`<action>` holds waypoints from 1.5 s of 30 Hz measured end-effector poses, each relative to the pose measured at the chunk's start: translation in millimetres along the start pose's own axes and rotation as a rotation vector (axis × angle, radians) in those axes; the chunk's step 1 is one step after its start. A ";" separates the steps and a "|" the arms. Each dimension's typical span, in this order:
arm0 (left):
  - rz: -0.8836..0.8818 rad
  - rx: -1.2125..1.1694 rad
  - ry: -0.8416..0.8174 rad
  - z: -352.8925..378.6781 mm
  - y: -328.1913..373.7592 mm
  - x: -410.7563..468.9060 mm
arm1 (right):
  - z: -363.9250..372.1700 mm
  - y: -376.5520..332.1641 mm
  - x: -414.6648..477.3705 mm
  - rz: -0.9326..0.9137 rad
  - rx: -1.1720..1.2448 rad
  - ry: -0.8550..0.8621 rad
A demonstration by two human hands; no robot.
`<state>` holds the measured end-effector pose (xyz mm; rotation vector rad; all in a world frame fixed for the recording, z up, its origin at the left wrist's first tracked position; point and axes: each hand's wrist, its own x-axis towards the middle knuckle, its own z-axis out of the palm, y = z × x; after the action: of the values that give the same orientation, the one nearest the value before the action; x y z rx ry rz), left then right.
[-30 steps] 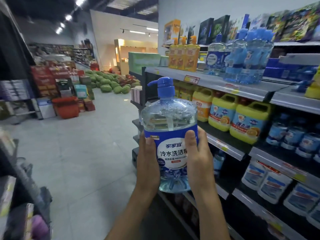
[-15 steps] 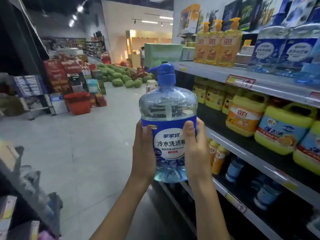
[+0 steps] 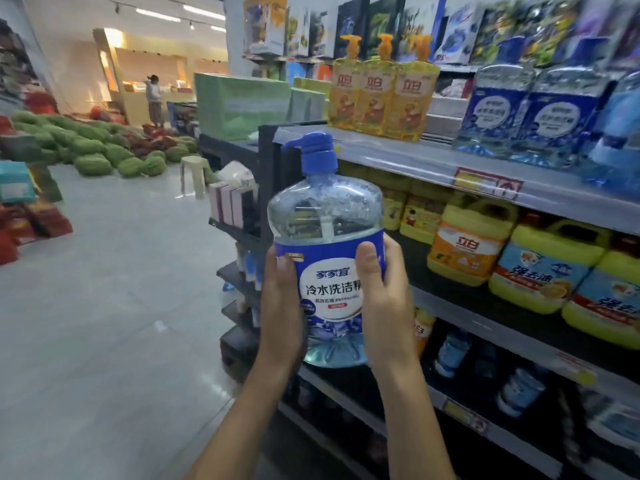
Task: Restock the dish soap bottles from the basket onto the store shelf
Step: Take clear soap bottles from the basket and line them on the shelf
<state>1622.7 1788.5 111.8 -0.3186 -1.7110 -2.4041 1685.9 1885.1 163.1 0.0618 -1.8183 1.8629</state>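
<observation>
A large clear dish soap bottle (image 3: pixel 327 216) with a blue pump cap and blue label stands upright in the air before me. My left hand (image 3: pixel 281 306) grips its left side and my right hand (image 3: pixel 384 299) grips its right side, thumbs on the label. It hangs in front of the shelf unit's left end, just below the top grey shelf (image 3: pixel 398 157). On that shelf stand three orange pump bottles (image 3: pixel 381 95) and, to their right, matching blue soap bottles (image 3: pixel 533 112). No basket is in view.
Yellow jugs (image 3: pixel 540 268) fill the middle shelf, and smaller bottles (image 3: pixel 450 351) sit on lower shelves. The grey aisle floor (image 3: pixel 104 306) opens to the left. A watermelon pile (image 3: pixel 104 150), a stool (image 3: pixel 194 178) and a person (image 3: pixel 154 98) are farther back.
The view has swung closer to the shelves. The bottle, still held in both hands, now sits nearer the shelf unit's left end and just under the top shelf.
</observation>
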 end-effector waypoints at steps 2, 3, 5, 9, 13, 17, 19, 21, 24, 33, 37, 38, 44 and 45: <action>0.018 -0.042 -0.093 17.9 -3.0 8.1 | -10.0 6.1 13.6 -0.011 -0.040 0.099; 0.023 -0.059 -0.149 31.2 -2.7 13.9 | -16.8 8.4 21.7 -0.018 -0.061 0.142; 0.027 -0.075 -0.243 58.1 -5.9 27.7 | -33.8 12.5 39.2 -0.036 -0.107 0.237; -0.003 -0.158 -0.377 114.9 -18.9 61.2 | -73.0 15.6 79.5 -0.088 -0.186 0.355; 0.076 -0.145 -0.419 178.7 -21.8 98.5 | -114.3 3.7 137.6 -0.168 -0.246 0.411; 0.188 -0.140 -0.486 223.6 5.2 142.2 | -136.4 -18.3 192.7 -0.251 -0.172 0.472; 0.259 -0.102 -0.556 238.7 23.8 163.5 | -139.9 -27.4 215.5 -0.294 -0.142 0.500; 0.305 -0.089 -0.611 255.5 39.7 187.0 | -141.1 -38.0 238.3 -0.335 -0.099 0.554; 0.352 -0.082 -0.670 281.9 48.5 224.6 | -143.6 -51.3 273.5 -0.402 -0.092 0.608; 0.237 0.038 -1.100 312.8 43.4 316.8 | -162.4 -35.9 355.9 -0.466 -0.242 0.771; 0.126 0.103 -1.224 311.3 25.6 334.0 | -168.7 -21.8 363.4 -0.414 -0.430 0.800; 0.128 0.097 -1.256 310.4 22.7 337.4 | -169.3 -21.4 362.6 -0.423 -0.457 0.792; 0.135 0.215 -1.386 305.6 14.2 349.4 | -183.0 -33.5 348.5 -0.270 -0.510 0.557; 0.144 0.259 -1.399 305.6 12.6 348.9 | -187.5 -38.5 342.4 -0.207 -0.616 0.532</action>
<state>1312.6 2067.3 315.2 -2.3319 -2.1534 -1.7398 1468.6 2174.6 314.2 -0.4103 -1.8200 0.9890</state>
